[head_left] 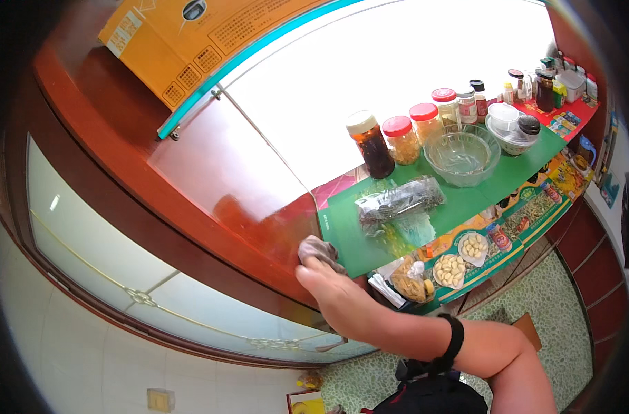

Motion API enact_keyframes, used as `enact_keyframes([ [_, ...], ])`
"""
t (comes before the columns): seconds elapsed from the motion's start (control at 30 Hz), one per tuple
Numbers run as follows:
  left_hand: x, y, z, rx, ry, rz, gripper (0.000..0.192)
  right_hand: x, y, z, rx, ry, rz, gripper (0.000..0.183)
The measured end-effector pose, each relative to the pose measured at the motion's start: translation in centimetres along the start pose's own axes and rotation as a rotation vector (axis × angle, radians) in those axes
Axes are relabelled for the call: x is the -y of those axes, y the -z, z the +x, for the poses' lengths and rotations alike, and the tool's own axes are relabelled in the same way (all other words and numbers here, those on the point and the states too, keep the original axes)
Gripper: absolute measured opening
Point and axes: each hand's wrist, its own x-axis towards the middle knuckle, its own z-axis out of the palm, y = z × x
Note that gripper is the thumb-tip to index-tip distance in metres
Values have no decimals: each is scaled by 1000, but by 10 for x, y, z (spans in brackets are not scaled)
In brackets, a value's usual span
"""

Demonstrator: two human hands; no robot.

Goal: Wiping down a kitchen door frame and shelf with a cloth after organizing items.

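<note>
My right hand [322, 282] reaches in from the lower right and grips a crumpled greyish cloth [319, 252]. The cloth lies against a glossy red-brown wooden surface [252, 233], beside the near left corner of a green mat [345, 253]. On that mat, a dark item in clear plastic wrapping [400, 203] lies farther right. My fingers are partly hidden by the cloth and slightly blurred. My left hand is out of view.
Behind the mat stand a dark-filled jar [374, 150], red-lidded jars [401, 142] and nested clear bowls [462, 155]. Plates of peeled garlic [449, 271] sit near the front edge. An orange carton [190, 46] is at upper left, and a frosted glass panel [112, 259] below it.
</note>
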Motion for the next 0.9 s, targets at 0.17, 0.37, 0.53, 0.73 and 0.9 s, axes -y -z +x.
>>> enact_keyframes([
  [0.17, -71, 2, -25, 2, 96, -453, 52, 113, 1, 84, 33, 544, -275, 10],
  [0.37, -31, 1, -4, -58, -235, -33, 43, 14, 3, 51, 57, 369, -86, 59],
  [0.53, -71, -2, -22, -57, 32, -293, 42, -22, 4, 47, 115, -45, 34, 46],
  [0.73, -88, -11, -43, -55, 113, -363, 41, 105, 3, 126, 88, 415, -80, 26],
  [0.9, -72, -18, -52, -87, 186, -426, 39, 13, -2, 81, -9, 237, 87, 48],
])
